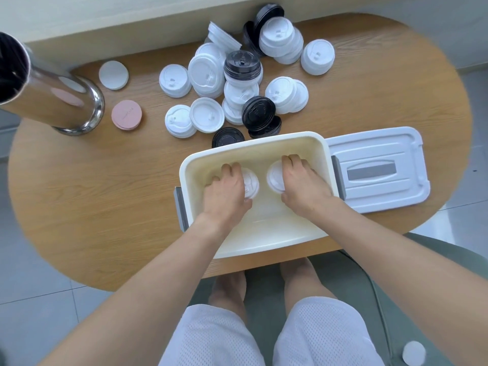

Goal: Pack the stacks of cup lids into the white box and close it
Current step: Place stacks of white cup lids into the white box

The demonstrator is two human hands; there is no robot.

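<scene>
The open white box [264, 241] stands at the table's near edge. Both my hands reach down into it. My left hand [227, 191] grips a stack of white cup lids [252, 183] near the box's far wall. My right hand [303, 183] grips a second white lid stack [274, 177] just beside it. The box's white lid [380, 170], with a grey handle, lies flat on the table to the right of the box. Many more white lid stacks [206, 75] and black lid stacks [258, 112] lie scattered behind the box.
A shiny metal cylinder [52, 96] stands at the table's left. Beside it lie a pink round coaster [126, 114] and a white one [113, 75]. A white disc [414, 352] lies on the green seat at lower right. My knees are under the table edge.
</scene>
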